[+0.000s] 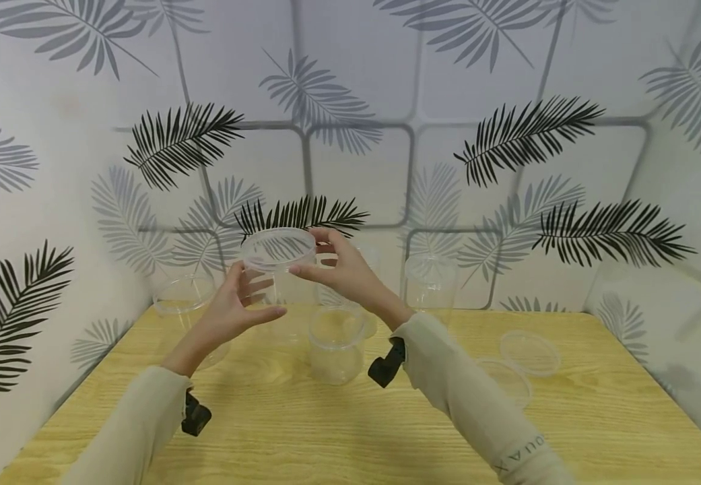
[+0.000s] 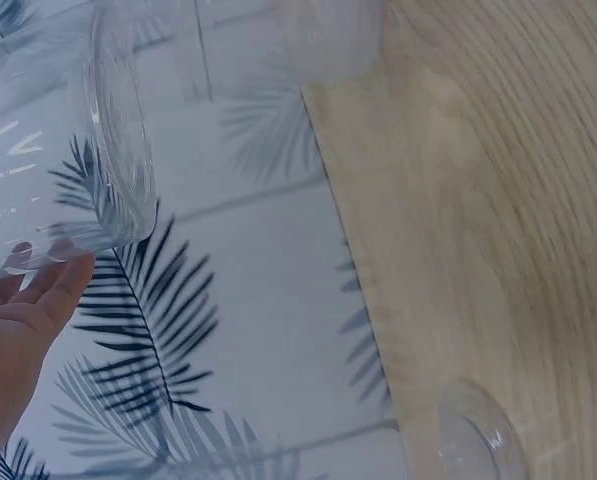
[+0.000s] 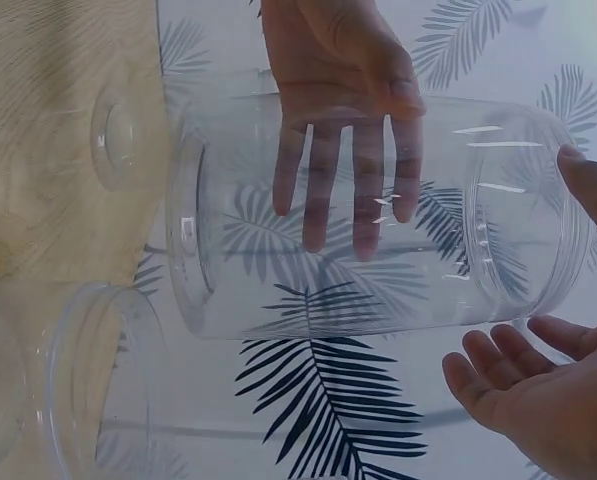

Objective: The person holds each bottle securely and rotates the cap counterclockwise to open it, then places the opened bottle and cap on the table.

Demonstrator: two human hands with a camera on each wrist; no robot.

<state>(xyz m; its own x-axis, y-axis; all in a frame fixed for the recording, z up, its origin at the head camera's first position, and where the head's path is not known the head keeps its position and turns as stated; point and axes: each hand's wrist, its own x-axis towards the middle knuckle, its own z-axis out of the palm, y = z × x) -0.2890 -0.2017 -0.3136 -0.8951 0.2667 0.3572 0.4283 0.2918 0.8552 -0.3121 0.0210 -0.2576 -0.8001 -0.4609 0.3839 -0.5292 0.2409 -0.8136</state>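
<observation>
A clear, lidded plastic jar (image 1: 277, 286) is held upright above the table between both hands. My left hand (image 1: 231, 311) holds the jar's body, thumb in front and fingers behind the clear wall. Those fingers show through the jar (image 3: 248, 325) in the right wrist view. At the top, my right hand (image 1: 350, 269) grips the rim of the round clear lid (image 1: 279, 248), thumb at the near side and fingers at the far side. In the left wrist view, the left hand's fingers (image 2: 63, 285) press against the jar's wall near its base.
A wide open jar (image 1: 337, 347) stands on the wooden table (image 1: 302, 431) in front of the hands. Another open jar (image 1: 183, 296) is at the left and a tall jar (image 1: 431, 283) at the back right. Two loose clear lids (image 1: 530, 353) lie at the right, overlapping.
</observation>
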